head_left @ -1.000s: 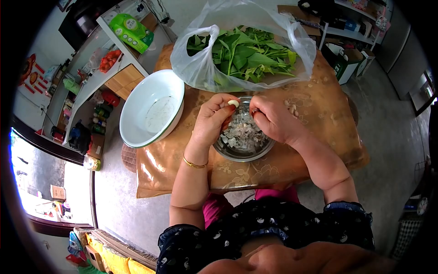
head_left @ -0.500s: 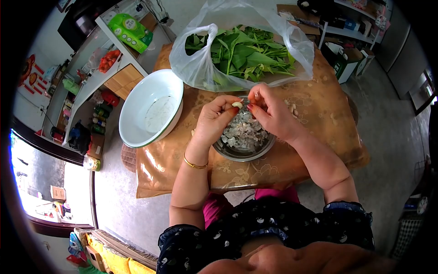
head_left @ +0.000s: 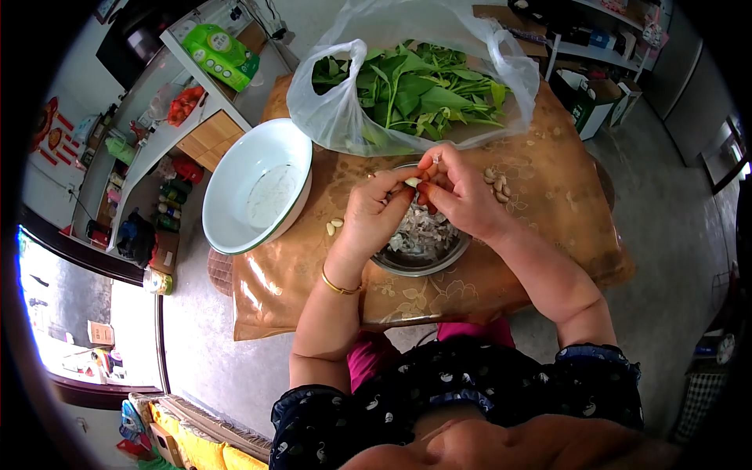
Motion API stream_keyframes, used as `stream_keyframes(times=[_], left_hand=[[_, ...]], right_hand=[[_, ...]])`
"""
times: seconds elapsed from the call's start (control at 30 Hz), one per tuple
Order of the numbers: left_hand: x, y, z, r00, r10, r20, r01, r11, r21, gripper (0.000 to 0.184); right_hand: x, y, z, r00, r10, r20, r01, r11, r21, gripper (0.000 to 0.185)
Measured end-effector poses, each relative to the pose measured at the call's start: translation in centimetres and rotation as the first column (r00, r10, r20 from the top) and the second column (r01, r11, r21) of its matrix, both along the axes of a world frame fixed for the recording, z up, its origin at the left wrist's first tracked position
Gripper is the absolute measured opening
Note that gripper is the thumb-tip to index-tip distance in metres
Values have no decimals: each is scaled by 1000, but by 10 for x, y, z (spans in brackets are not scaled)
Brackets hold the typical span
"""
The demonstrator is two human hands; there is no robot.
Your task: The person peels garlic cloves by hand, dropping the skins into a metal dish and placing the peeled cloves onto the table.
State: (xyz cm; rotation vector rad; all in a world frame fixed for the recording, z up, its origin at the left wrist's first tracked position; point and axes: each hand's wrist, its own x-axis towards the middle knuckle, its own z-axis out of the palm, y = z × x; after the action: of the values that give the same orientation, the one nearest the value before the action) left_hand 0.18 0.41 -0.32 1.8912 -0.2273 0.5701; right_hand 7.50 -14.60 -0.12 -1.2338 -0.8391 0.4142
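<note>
Between thumb and fingers, my left hand (head_left: 376, 210) grips a pale garlic clove (head_left: 412, 182) above a metal bowl (head_left: 419, 271). Thin whitish skins (head_left: 423, 233) fill much of this bowl. My right hand (head_left: 464, 196) is closed, its thumb and fingertips pressed at the same clove; whether a bit of skin is also in it is too small to tell. Two peeled cloves (head_left: 334, 225) lie on the table left of my left hand. Several unpeeled cloves (head_left: 497, 185) rest to the right of my right hand.
A white basin (head_left: 301, 192) stands at the left of the brown-covered table (head_left: 548, 251). Behind the bowl, an open plastic bag (head_left: 333, 125) holds green leafy stems (head_left: 423, 90). A shelf unit (head_left: 160, 141) is at the left, and boxes (head_left: 599, 102) are on the floor at the right.
My hands have come together at the clove, with the right fingertips moving left onto it. My left hand has shifted slightly right, and the two peeled cloves beside it now show.
</note>
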Motion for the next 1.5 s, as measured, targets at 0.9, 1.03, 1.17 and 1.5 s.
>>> stream_keyframes(times=[0.9,1.03,1.17,1.5], left_hand=[[-2,9,6,849,-457,-266,126,662,-739,8],[-2,5,5,838,-501,-217,173,621,-765,7],[-2,7,5,826,-518,-221,154,586,-795,6],[-3,9,9,829,-518,-209,115,524,-844,11]], right_hand=[[-5,-5,4,995,2,96,1,1000,-31,14],[-6,-6,6,996,-8,91,12,999,-40,13],[-7,-5,4,987,-49,155,53,998,-22,12],[-8,-5,4,984,-51,169,49,999,13,9]])
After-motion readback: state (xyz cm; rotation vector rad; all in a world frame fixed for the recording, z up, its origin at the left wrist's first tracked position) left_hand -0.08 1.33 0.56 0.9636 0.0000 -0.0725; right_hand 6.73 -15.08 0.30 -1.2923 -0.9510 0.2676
